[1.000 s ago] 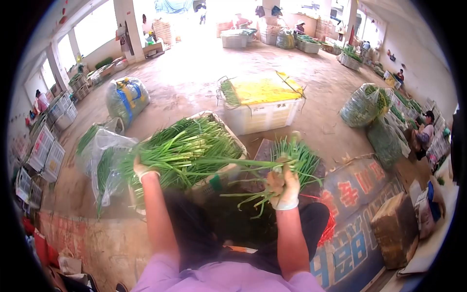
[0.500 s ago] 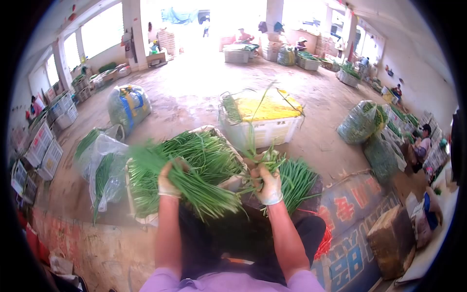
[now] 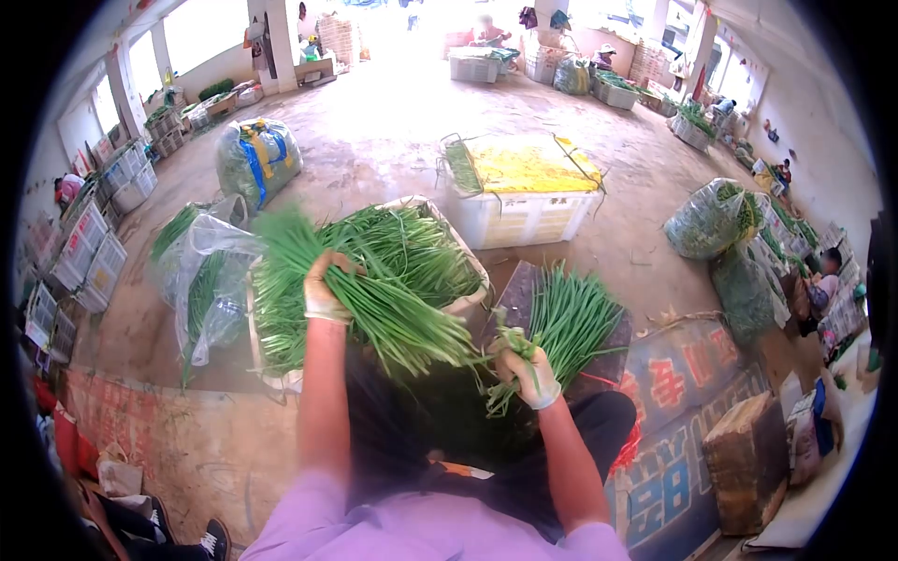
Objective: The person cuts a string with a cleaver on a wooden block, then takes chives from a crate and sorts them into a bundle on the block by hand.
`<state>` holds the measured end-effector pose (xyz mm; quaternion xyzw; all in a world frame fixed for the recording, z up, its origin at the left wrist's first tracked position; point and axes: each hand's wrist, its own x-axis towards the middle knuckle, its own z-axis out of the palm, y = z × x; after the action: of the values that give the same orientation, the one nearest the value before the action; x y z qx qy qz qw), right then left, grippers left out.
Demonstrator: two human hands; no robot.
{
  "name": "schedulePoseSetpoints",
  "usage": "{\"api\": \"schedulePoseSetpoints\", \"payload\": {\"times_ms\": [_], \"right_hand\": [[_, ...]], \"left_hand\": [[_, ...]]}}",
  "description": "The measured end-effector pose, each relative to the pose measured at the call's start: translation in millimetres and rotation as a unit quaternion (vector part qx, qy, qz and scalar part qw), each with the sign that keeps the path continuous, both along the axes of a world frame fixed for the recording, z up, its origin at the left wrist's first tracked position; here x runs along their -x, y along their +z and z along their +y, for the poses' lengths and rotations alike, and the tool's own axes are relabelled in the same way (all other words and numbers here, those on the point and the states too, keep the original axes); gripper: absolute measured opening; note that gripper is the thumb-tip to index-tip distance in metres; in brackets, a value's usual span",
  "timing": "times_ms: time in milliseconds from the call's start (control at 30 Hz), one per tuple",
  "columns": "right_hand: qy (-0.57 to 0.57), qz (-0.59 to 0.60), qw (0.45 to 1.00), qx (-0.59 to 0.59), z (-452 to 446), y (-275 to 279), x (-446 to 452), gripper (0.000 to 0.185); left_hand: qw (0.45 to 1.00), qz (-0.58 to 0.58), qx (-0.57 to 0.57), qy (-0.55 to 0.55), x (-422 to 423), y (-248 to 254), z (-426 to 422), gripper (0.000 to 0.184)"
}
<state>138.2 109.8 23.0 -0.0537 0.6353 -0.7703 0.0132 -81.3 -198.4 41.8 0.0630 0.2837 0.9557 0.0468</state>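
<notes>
Right hand (image 3: 527,369): down it comes, lower in the frame than half a second ago, and its loose strands now droop where they were jutting upward!
Floor (image 3: 374,168): brown and broad, glaring white toward top centre.
White crate (image 3: 519,220): yellow cover on top, upper right of centre.
Basket (image 3: 472,301): big one, centre-left, packed with green stalks (image 3: 402,243).
Bulging bag (image 3: 234,173): strapped in blue and yellow, upper left.
Clear plastic bag (image 3: 224,323): slumped just left of the basket, more greens showing.
Dark board (image 3: 514,290): right of centre, a fanned heap (image 3: 572,313) lying across it.
Bunch (image 3: 402,318): slanting through centre-left, tops blurred at upper left, pale ends down toward the right hand.
Left hand (image 3: 327,285): wrapped round the bunch, holding it.
Tuft of scraps (image 3: 500,397): pinched in the right hand's curled fingers, near those pale ends; touching or not, I cannot tell.
</notes>
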Motion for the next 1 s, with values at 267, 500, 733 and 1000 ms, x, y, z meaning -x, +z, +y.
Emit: {"api": "schedulePoseSetpoints", "payload": {"times_ms": [267, 500, 733, 1000], "right_hand": [[-0.093, 0.048, 0.981, -0.164, -43.8, 14.8, 36.4, 0.03], [-0.16, 0.194, 0.92, -0.302, -73.6, -13.9, 85.7, 0.035], [-0.151, -0.029, 0.941, 0.302, -23.9, -36.6, 38.8, 0.022], [-0.163, -0.098, 0.98, 0.058, -39.9, -27.0, 52.0, 0.031]], "left_hand": [[0.997, 0.035, -0.059, -0.044, -8.0, 24.5, -1.8, 0.028], [1.0, -0.024, -0.013, 0.015, -35.2, 31.3, 24.9, 0.03], [0.992, 0.041, 0.008, 0.12, 0.0, 14.6, -39.2, 0.032], [0.993, 0.02, -0.033, 0.107, -4.8, 38.0, -30.7, 0.029]]}}
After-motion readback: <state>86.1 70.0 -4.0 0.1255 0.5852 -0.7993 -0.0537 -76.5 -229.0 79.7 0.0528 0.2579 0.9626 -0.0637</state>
